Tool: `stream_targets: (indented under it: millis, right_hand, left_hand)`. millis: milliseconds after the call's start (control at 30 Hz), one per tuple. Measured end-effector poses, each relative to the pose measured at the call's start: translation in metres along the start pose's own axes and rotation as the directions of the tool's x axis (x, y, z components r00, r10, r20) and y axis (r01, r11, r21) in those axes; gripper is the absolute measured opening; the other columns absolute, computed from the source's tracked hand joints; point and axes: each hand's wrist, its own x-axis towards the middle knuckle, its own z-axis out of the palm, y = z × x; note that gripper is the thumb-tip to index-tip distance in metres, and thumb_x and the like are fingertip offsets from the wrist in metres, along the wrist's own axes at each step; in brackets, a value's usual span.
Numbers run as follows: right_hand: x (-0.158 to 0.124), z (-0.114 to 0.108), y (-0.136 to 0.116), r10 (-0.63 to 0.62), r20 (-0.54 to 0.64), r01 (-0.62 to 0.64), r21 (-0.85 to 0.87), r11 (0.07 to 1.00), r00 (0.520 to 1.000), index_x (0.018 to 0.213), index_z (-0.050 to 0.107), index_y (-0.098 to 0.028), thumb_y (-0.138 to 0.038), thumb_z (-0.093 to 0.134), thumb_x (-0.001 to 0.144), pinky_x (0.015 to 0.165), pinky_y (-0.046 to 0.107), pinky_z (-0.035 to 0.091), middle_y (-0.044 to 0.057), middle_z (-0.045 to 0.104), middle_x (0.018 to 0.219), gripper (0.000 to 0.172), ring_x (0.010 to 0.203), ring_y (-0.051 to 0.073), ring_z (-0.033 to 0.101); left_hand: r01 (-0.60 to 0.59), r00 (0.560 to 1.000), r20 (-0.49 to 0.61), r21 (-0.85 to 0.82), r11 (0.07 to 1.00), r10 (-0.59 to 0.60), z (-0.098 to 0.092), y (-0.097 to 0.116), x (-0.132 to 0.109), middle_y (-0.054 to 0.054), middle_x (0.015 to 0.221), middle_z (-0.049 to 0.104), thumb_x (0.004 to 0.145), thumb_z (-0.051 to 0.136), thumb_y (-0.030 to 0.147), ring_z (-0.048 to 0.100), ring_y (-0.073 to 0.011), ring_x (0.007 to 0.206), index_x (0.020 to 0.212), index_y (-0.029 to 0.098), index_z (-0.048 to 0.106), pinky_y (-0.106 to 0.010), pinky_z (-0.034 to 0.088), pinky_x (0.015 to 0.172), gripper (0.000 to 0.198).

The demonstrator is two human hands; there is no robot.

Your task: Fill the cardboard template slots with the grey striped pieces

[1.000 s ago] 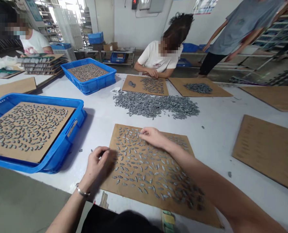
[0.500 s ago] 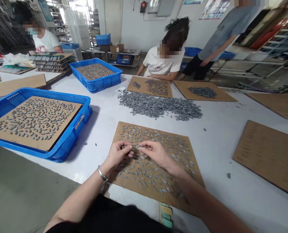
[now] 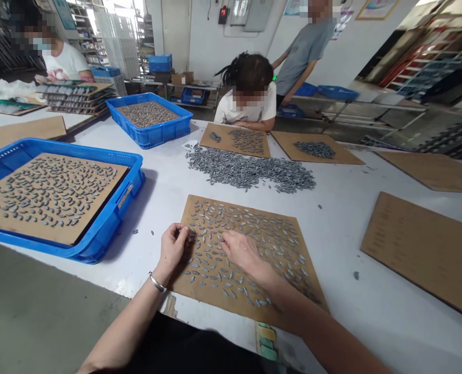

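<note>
A brown board [image 3: 231, 307] lies in front of me, covered with many small grey leaf-shaped pieces [image 3: 250, 213] set apart from each other. Over its left edge my left hand [image 3: 173, 249] is closed in a pinch, with grey pieces showing at the thumb and fingertips. Near the middle of the board my right hand [image 3: 241, 252] points down, fingers pressed together on a small grey piece at their tips; the palm side is hidden. Beyond the board spreads a loose heap of the same grey pieces [image 3: 250, 170].
On the left stands a blue crate [image 3: 116, 228] holding a filled board; another blue crate [image 3: 164, 132] is behind it. A bare-looking brown board [image 3: 421, 249] lies at right. Across the table a person [image 3: 250, 98] leans over a board with pieces [image 3: 209, 141].
My hands, close together before, have parted: the left went to the board's left edge, the right stays near the middle. The person across lowered their head; a standing person shifted left.
</note>
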Motion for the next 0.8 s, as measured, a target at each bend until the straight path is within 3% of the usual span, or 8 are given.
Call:
stream_targets:
  millis: [333, 800]
  right_hand:
    - [0.003, -0.002, 0.002, 0.008, 0.09, -0.005, -0.038, 0.999, 0.996, 0.096, 0.073, -0.022, -0.024, 0.049, 0.104, 0.071, 0.028, 0.042, 0.008, 0.075, 0.107, 0.025, 0.097, 0.021, 0.07]
    - [0.014, 0.009, 0.005, 0.111, 0.084, -0.115, 0.046, 0.992, 0.99, 0.1, 0.075, -0.021, -0.021, 0.057, 0.096, 0.075, 0.026, 0.043, 0.01, 0.076, 0.111, 0.019, 0.1, 0.021, 0.07]
  left_hand:
    - [-0.014, 1.0, -0.017, 0.008, 1.0, 0.014, -0.005, -0.002, 0.001, 0.001, 0.062, 0.063, 0.085, 0.073, 0.049, 0.055, -0.0113, 0.054, 0.083, 0.018, 0.064, -0.023, 0.046, 0.056, 0.032]
    - [-0.004, 1.0, 0.025, 0.031, 1.0, 0.003, -0.005, -0.007, 0.001, 0.001, 0.064, 0.064, 0.09, 0.069, 0.047, 0.055, -0.0114, 0.057, 0.086, 0.018, 0.064, -0.023, 0.045, 0.057, 0.029]
